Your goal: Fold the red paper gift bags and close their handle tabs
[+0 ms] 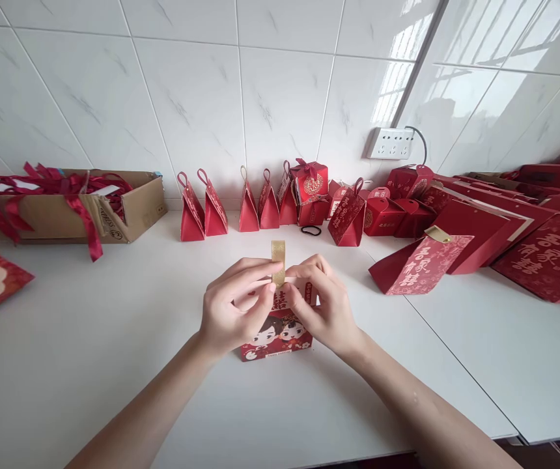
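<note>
A small red gift box with two cartoon figures on its front stands on the white table in front of me. A gold ribbon loop sticks up from its top. My left hand pinches the base of the ribbon from the left, fingers closed. From the right, my right hand grips the top of the box next to the ribbon, fingers curled. Both hands hide most of the box's top.
A row of red triangular pouches and small red boxes lines the tiled wall. A cardboard box of red ribbons sits far left. Flat red paper bags pile at right. A socket is on the wall.
</note>
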Demonstrator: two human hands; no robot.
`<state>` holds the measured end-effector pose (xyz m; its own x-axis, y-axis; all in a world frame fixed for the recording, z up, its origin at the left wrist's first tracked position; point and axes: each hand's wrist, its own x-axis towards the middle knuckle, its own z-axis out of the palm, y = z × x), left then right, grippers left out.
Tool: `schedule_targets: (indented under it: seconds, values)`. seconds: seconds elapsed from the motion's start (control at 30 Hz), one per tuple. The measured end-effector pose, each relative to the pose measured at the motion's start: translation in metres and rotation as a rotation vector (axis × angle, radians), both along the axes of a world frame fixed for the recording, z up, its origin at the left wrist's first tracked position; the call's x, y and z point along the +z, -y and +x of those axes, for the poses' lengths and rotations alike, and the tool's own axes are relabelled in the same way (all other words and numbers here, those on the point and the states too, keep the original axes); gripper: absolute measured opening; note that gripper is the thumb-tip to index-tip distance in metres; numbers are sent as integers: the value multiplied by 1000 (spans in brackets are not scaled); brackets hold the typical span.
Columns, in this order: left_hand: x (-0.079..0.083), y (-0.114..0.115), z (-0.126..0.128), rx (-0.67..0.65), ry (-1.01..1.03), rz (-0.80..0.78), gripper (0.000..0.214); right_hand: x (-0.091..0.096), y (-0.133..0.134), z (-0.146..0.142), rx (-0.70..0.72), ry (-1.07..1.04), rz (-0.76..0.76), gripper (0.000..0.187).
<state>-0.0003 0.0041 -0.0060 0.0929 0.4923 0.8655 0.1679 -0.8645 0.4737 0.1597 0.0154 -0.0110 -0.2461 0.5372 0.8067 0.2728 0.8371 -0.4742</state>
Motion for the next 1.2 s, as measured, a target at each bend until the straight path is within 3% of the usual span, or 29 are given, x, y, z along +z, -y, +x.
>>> schedule_targets:
  seconds: [0.4, 0.97, 1.1, 1.2]
  values:
    - [-1, 0, -1, -57, -4, -3, 43, 3, 2, 0, 31, -30, -20, 9]
    - [1, 0, -1, 54, -36, 7, 34, 5, 5, -1, 25, -42, -94, 9]
    - [-4, -7, -8, -18, -52, -106, 64, 4, -2, 3, 14, -132, -167, 6]
    - [-13, -14, -13, 10, -110, -232, 86, 6, -18, 16, -50, -469, -316, 13]
